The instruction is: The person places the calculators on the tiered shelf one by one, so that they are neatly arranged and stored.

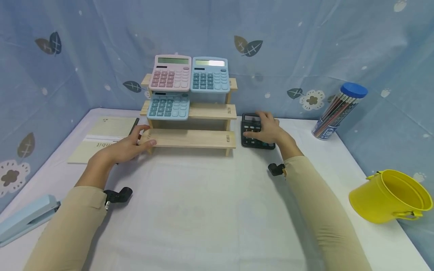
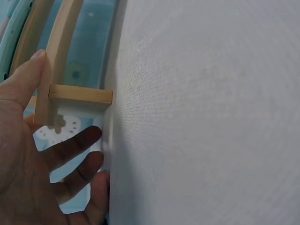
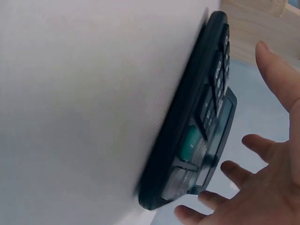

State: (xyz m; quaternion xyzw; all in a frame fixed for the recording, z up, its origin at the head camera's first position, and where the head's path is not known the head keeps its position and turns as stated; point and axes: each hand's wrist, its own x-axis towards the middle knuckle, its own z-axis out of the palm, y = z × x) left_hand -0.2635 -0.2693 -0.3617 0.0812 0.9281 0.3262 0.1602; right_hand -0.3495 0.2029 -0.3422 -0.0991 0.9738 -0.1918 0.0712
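Observation:
A three-tier wooden rack (image 1: 190,138) stands near the back of the table. My left hand (image 1: 126,147) pinches the left end of its lowest board; the thumb lies on the board (image 2: 58,61), the index finger is partly hidden behind it, and the other fingers are loose. A pink calculator (image 1: 171,73) and a blue calculator (image 1: 210,75) lean side by side on the top tier. Another blue calculator (image 1: 168,106) sits on the middle tier's left. Above a black calculator (image 3: 187,136) lying right of the rack, my right hand (image 1: 269,130) is spread, fingers apart from it in the right wrist view.
Left of the rack lies a notebook (image 1: 105,133) with a black pen (image 1: 134,125). A light blue stapler (image 1: 28,218) is at the front left. On the right are a blue-lidded tube of pencils (image 1: 335,111) and a yellow bucket (image 1: 376,197). Patterned blue cloth (image 1: 203,30) encloses the table.

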